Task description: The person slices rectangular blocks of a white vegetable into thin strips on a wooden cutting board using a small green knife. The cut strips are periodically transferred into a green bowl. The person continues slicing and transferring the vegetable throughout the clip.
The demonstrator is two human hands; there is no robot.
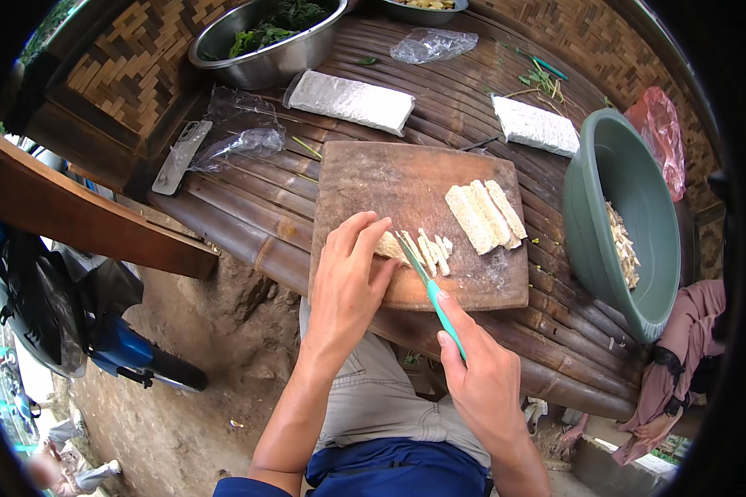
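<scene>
My left hand (348,273) presses a slab of what looks like tempeh (384,245) onto a worn wooden cutting board (379,177), its fingertips close to the blade. In my right hand (488,366) is a knife with a turquoise handle (446,318). The blade stands at the slab's right end, beside several thin cut strips (434,253). Farther right on the board, several thick tempeh pieces (483,217) lie side by side. My left fingers hide part of the slab.
A green plastic basin (581,217) with cut pieces stands tilted at the right. Behind the board lie two wrapped white blocks (351,102), a plastic bag (248,140) and a phone (183,155). A steel bowl (273,67) holds leaves. Someone's pink-clad leg (687,341) is at the right.
</scene>
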